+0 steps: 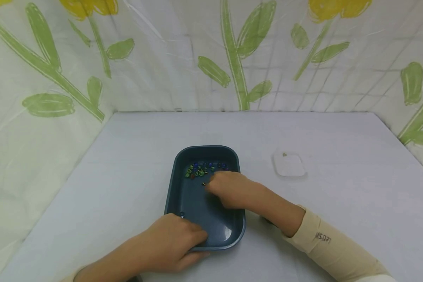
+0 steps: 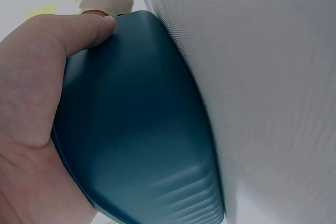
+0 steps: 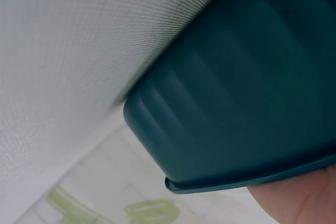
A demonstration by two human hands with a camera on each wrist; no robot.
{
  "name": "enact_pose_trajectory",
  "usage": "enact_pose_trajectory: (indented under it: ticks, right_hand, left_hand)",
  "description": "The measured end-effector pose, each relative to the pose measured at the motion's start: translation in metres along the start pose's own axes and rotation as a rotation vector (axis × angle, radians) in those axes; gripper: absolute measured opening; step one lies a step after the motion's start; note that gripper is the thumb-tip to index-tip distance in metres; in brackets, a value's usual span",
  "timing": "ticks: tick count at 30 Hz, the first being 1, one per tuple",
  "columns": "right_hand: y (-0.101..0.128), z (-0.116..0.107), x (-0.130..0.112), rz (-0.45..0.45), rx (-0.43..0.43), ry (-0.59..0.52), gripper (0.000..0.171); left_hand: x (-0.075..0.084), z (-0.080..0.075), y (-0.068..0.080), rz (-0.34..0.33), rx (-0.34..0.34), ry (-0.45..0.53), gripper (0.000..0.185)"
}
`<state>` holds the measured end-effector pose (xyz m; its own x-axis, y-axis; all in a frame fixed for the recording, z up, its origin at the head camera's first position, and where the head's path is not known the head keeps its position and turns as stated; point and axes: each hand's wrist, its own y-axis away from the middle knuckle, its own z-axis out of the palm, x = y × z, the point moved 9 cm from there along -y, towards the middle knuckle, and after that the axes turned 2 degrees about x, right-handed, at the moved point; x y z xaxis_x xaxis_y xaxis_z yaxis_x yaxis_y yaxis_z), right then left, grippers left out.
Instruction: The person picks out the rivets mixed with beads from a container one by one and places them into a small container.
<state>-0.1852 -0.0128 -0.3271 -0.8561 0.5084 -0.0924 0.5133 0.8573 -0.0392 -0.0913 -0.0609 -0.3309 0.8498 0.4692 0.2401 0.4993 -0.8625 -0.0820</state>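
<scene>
A dark teal plastic tray (image 1: 211,223) stands on the table. My left hand (image 1: 172,243) grips its near-left corner, fingers over the rim; the left wrist view shows the thumb (image 2: 89,32) against the outer wall. Inside, my right hand (image 1: 230,190) reaches down with bent fingers, its fingertips hidden. Beside them lies a small brass-coloured piece (image 1: 203,183), perhaps a screw. Green-streaked marbles (image 1: 201,172), blue marbles (image 1: 210,164) and a few more brass-coloured pieces gather at the tray's far end. One lone marble (image 1: 182,214) sits near the left hand.
Right of the tray, a shallow clear square dish (image 1: 290,165) holds one tiny greenish-gold piece (image 1: 284,154) near its far edge. A white cloth covers the table (image 1: 356,176). Behind it hangs a flower-patterned curtain (image 1: 169,70).
</scene>
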Motion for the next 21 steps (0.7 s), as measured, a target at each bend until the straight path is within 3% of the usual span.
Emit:
enact_pose_trajectory:
  ticks: [6, 14, 21]
  right_hand:
    - [-0.0006, 0.0007, -0.0017, -0.051, 0.012, 0.007, 0.021]
    - [-0.0015, 0.0010, 0.0019, -0.013, -0.012, -0.105, 0.020]
    - [-0.0007, 0.0010, 0.0017, -0.006, -0.026, -0.120, 0.020]
  left_hand:
    - [-0.0007, 0.0011, -0.0004, -0.011, -0.022, 0.014, 0.034]
    - [-0.0009, 0.0012, -0.0010, -0.006, -0.016, 0.003, 0.034]
    - [-0.0009, 0.0018, -0.0008, -0.014, -0.022, 0.013, 0.034]
